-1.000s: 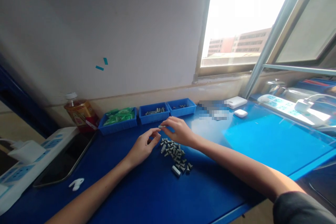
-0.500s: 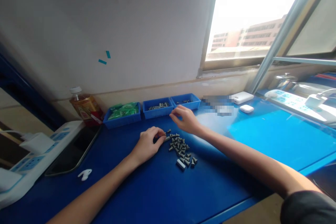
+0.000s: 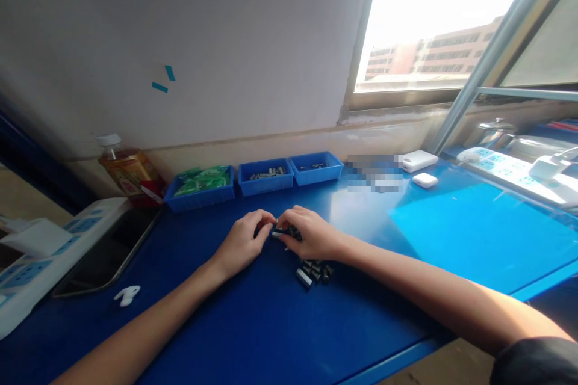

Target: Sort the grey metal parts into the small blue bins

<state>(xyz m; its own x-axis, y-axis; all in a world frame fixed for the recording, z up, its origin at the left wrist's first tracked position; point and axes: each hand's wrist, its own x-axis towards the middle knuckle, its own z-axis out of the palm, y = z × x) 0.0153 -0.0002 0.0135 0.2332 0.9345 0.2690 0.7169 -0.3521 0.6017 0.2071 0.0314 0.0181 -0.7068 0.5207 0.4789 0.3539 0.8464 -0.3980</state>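
A pile of small grey metal parts (image 3: 312, 271) lies on the blue table (image 3: 280, 325). My left hand (image 3: 241, 242) rests on the table just left of the pile, fingers curled in a pinch on a small metal part (image 3: 275, 233). My right hand (image 3: 307, 232) covers the top of the pile, fingertips pressed together and meeting the left fingertips at that same part. Three blue bins stand behind: one with green packets (image 3: 201, 183), a middle bin (image 3: 265, 176) with metal parts, a right bin (image 3: 315, 168) with a few parts.
A bottle of amber drink (image 3: 129, 169) stands at the wall on the left. A white power strip (image 3: 49, 252), a dark phone (image 3: 108, 252) and a white earbud (image 3: 126, 295) lie left. A white earbud case (image 3: 425, 180), power bank (image 3: 419, 160) and second power strip (image 3: 510, 171) lie right.
My right hand came back from near the right bin down onto the pile. Both hands' fingertips now meet over a small part. The view has shifted slightly.
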